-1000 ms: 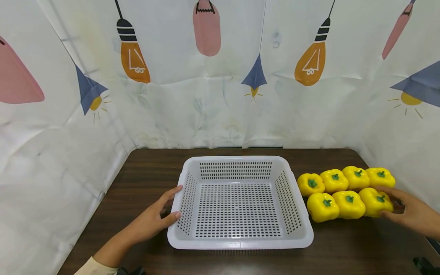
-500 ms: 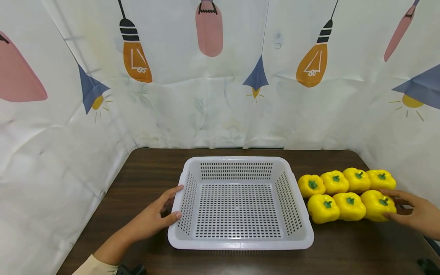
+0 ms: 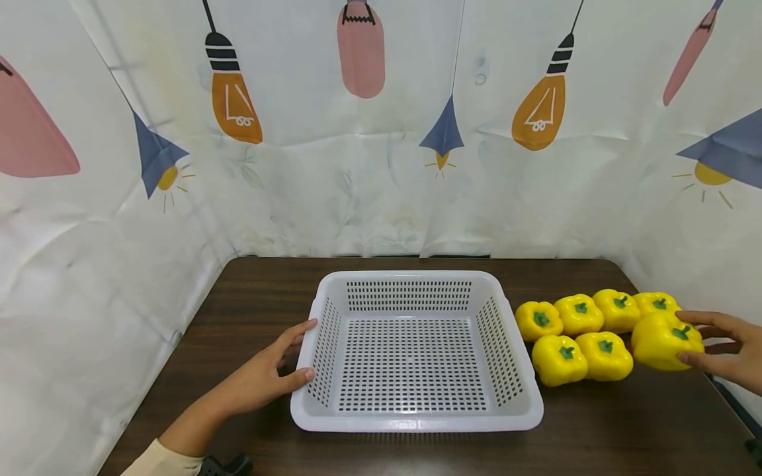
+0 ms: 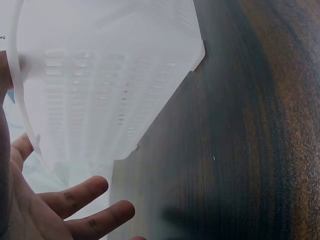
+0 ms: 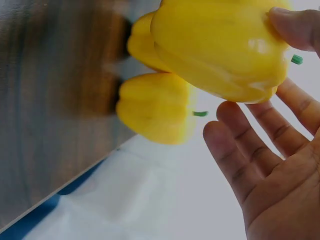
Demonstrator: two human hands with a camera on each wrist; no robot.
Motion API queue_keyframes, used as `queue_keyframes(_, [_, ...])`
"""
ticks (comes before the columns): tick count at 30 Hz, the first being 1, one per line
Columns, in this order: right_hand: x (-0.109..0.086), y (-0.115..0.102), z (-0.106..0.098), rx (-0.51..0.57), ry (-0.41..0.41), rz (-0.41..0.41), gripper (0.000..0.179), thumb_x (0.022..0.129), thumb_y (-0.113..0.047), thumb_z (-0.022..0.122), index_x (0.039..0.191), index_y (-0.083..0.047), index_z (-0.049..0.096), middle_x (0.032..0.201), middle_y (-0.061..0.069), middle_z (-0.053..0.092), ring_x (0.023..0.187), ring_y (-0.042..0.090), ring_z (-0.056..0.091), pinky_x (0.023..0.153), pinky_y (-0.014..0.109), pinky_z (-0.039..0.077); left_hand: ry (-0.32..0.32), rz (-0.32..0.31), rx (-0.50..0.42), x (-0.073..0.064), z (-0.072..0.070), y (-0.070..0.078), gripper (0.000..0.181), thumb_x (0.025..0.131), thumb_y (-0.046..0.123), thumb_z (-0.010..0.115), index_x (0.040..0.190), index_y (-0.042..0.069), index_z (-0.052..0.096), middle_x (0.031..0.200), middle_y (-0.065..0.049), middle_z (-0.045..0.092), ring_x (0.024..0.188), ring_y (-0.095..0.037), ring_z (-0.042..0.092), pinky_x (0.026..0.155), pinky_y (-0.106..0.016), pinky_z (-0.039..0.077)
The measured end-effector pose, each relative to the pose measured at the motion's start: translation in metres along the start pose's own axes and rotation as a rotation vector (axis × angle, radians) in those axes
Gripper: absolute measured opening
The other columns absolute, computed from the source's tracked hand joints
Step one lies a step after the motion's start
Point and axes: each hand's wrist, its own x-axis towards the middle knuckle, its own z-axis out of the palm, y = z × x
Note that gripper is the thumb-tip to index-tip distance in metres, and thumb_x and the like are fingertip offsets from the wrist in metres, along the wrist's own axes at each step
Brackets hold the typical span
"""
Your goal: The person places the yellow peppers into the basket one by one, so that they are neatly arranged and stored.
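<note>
- Pinching a yellow pepper (image 3: 661, 344) between thumb and fingers, the right hand (image 3: 744, 350) holds it raised off the table (image 3: 262, 297), well to the right of the white basket (image 3: 417, 423).
- Two front peppers (image 3: 605, 362) sit right of the basket, one just beside it; four rear peppers (image 3: 616, 314) run in a row away from its right side.
- Resting on the basket's left rim are the left hand's (image 3: 262, 377) thumb and a fingertip, the remaining fingers spread loosely outside its wall.

The left forearm (image 3: 201, 418) slants up and inward; the left hand (image 3: 270, 370) spreads thumb and forefinger apart, other fingers extended. The right hand (image 3: 742, 354) grips between thumb and fingertips, little finger free.
</note>
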Motion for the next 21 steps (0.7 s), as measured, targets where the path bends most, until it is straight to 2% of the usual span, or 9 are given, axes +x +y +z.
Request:
queue_keyframes(3, [0.003, -0.005, -0.005, 0.004, 0.039, -0.044, 0.067, 0.068, -0.003, 0.082, 0.122, 0.015, 0.048, 0.109, 0.026, 0.047, 0.077, -0.019, 0.035, 0.055, 0.008, 0.039, 0.001, -0.004, 0.0, 0.0, 0.0, 0.001, 0.074, 0.087, 0.042, 0.064, 0.145, 0.043, 0.019, 0.135, -0.006, 0.041, 0.123, -0.028, 0.042, 0.09, -0.054, 0.04])
queue_keyframes(5, [0.006, -0.009, -0.008, 0.006, 0.06, -0.064, 0.067, 0.066, -0.002, 0.083, 0.122, 0.013, 0.049, 0.11, 0.013, 0.05, 0.078, -0.021, 0.034, 0.056, 0.006, 0.037, 0.004, -0.006, 0.0, 0.0, 0.0, 0.001, 0.074, 0.086, 0.042, 0.065, 0.145, 0.044, 0.02, 0.135, -0.005, 0.042, 0.123, -0.027, 0.042, 0.09, -0.054, 0.04])
queue_keyframes(10, [0.013, -0.019, -0.014, -0.001, 0.09, -0.101, 0.066, 0.065, 0.0, 0.083, 0.121, 0.012, 0.051, 0.109, 0.006, 0.048, 0.081, -0.021, 0.033, 0.059, 0.003, 0.035, 0.005, -0.009, 0.004, 0.0, -0.001, 0.003, 0.075, 0.086, 0.043, 0.065, 0.145, 0.045, 0.019, 0.136, -0.001, 0.042, 0.123, -0.025, 0.043, 0.09, -0.053, 0.04])
queue_keyframes(12, [0.016, -0.024, -0.017, 0.005, 0.08, -0.128, 0.065, 0.065, 0.002, 0.082, 0.121, 0.013, 0.05, 0.111, 0.02, 0.048, 0.081, -0.021, 0.033, 0.059, 0.002, 0.035, 0.005, -0.01, 0.006, 0.0, -0.001, 0.003, 0.075, 0.086, 0.044, 0.065, 0.145, 0.045, 0.019, 0.137, 0.001, 0.042, 0.123, -0.024, 0.043, 0.09, -0.053, 0.04])
queue_keyframes(15, [0.021, -0.033, -0.02, -0.01, 0.073, -0.151, 0.065, 0.065, 0.001, 0.082, 0.121, 0.012, 0.051, 0.112, 0.023, 0.048, 0.082, -0.021, 0.032, 0.061, 0.001, 0.033, 0.007, -0.008, 0.009, 0.0, 0.0, 0.003, 0.075, 0.086, 0.044, 0.065, 0.145, 0.045, 0.019, 0.136, 0.001, 0.044, 0.123, -0.024, 0.044, 0.089, -0.052, 0.041])
queue_keyframes(17, [0.024, -0.038, -0.023, -0.009, 0.055, -0.176, 0.064, 0.067, 0.0, 0.082, 0.121, 0.013, 0.05, 0.113, 0.031, 0.046, 0.084, -0.022, 0.031, 0.062, 0.001, 0.033, 0.008, -0.005, 0.005, 0.0, 0.0, 0.003, 0.074, 0.086, 0.043, 0.064, 0.145, 0.044, 0.019, 0.135, 0.0, 0.044, 0.122, -0.024, 0.044, 0.088, -0.052, 0.041])
queue_keyframes(21, [0.03, -0.05, -0.026, -0.012, 0.019, -0.186, 0.063, 0.069, -0.004, 0.082, 0.122, 0.01, 0.051, 0.115, 0.029, 0.046, 0.085, -0.02, 0.032, 0.063, 0.003, 0.034, 0.009, 0.002, -0.006, -0.001, 0.001, 0.002, 0.073, 0.087, 0.041, 0.064, 0.145, 0.043, 0.02, 0.134, -0.003, 0.044, 0.122, -0.026, 0.043, 0.087, -0.051, 0.042])
